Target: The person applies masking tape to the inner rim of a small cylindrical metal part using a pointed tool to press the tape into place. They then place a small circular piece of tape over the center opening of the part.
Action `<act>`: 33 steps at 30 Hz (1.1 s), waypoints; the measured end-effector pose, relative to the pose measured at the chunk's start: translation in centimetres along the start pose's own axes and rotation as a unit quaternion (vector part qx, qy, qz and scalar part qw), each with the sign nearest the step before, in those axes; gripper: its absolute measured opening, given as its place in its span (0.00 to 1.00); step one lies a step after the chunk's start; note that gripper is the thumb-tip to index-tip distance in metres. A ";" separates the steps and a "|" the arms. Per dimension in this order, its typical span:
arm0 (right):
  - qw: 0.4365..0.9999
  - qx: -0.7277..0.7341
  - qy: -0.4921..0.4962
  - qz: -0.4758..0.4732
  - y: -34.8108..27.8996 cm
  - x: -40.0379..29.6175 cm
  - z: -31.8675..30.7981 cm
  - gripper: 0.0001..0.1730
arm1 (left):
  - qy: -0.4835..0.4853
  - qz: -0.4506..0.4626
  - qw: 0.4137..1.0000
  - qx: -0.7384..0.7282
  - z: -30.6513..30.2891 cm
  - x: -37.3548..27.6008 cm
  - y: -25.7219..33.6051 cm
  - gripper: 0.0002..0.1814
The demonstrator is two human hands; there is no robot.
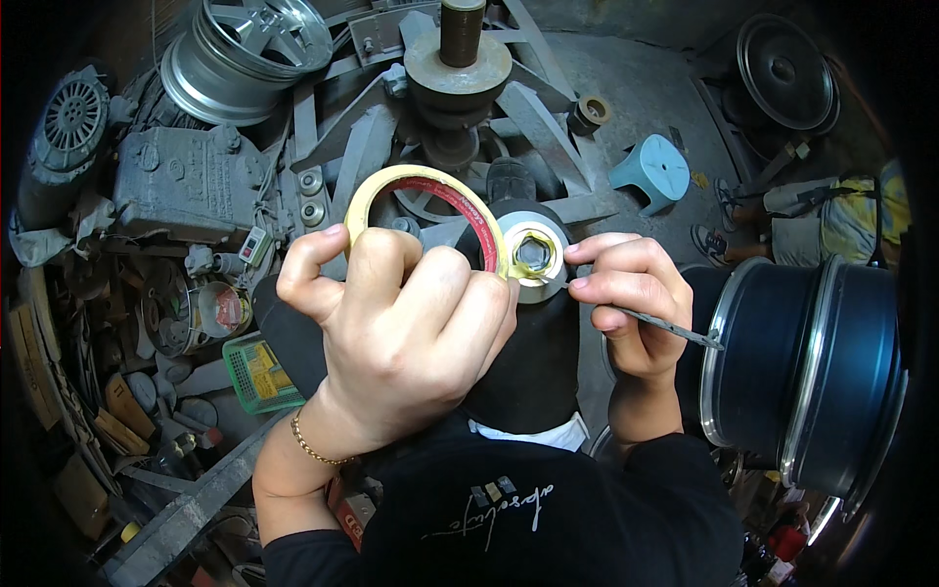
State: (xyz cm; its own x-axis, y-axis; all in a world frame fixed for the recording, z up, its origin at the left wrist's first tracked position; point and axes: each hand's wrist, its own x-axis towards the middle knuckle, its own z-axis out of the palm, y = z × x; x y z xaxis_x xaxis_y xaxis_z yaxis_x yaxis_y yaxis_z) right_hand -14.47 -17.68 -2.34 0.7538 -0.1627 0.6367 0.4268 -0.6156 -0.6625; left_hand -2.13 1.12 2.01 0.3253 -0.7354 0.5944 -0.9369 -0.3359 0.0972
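Note:
My left hand is closed around the lower rim of a roll of yellow masking tape with a red printed core. Just right of the roll is a round metal part with a hexagonal hole at its centre; yellow tape lies around the hole's edge. Between the fingertips of my right hand is a thin metal blade tool, its tip at the lower right of the taped hole. What supports the round part is partly hidden by my left hand.
A machine's threaded spindle on a metal frame stands ahead. A blue plastic stool is at the right, near a person. Wheel rims stand close by my right elbow. A silver alloy wheel and a green basket lie leftward.

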 end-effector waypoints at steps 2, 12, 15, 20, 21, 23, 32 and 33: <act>1.000 0.007 -0.002 0.001 0.0 0.0 -0.1 0.20 | -0.004 -0.001 1.000 0.002 -0.1 0.1 0.0 0.15; 1.000 0.010 -0.010 0.002 -0.2 0.1 -0.2 0.16 | -0.003 -0.005 1.000 0.018 0.1 0.2 0.1 0.15; 1.000 0.010 -0.009 0.003 -0.2 0.1 -0.2 0.16 | 0.012 -0.014 1.000 0.019 0.5 0.2 0.1 0.13; 1.000 0.009 -0.007 0.007 -0.4 0.1 -0.2 0.16 | 0.010 0.000 1.000 0.023 0.6 0.3 -0.2 0.12; 1.000 0.007 -0.007 0.007 -0.4 0.1 -0.2 0.15 | 0.003 0.001 1.000 0.021 0.5 0.4 -0.2 0.13; 1.000 0.000 -0.007 0.004 -0.4 0.1 -0.1 0.15 | -0.013 0.004 1.000 0.018 0.2 0.5 -0.2 0.15; 1.000 -0.031 -0.006 -0.004 -0.2 0.2 0.1 0.15 | -0.002 0.007 1.000 0.023 0.5 0.6 -0.3 0.14; 0.999 -0.031 -0.006 -0.003 -0.3 0.1 0.1 0.15 | -0.003 0.007 1.000 0.023 0.5 0.7 -0.3 0.14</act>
State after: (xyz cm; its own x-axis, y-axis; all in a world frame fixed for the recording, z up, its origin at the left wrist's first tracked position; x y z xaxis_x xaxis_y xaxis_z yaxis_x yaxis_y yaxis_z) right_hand -14.43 -17.49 -2.11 0.7580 -0.1494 0.6349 0.3991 -0.6638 -0.6325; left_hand -1.56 0.42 1.99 0.3133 -0.7434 0.5910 -0.9345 -0.3521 0.0525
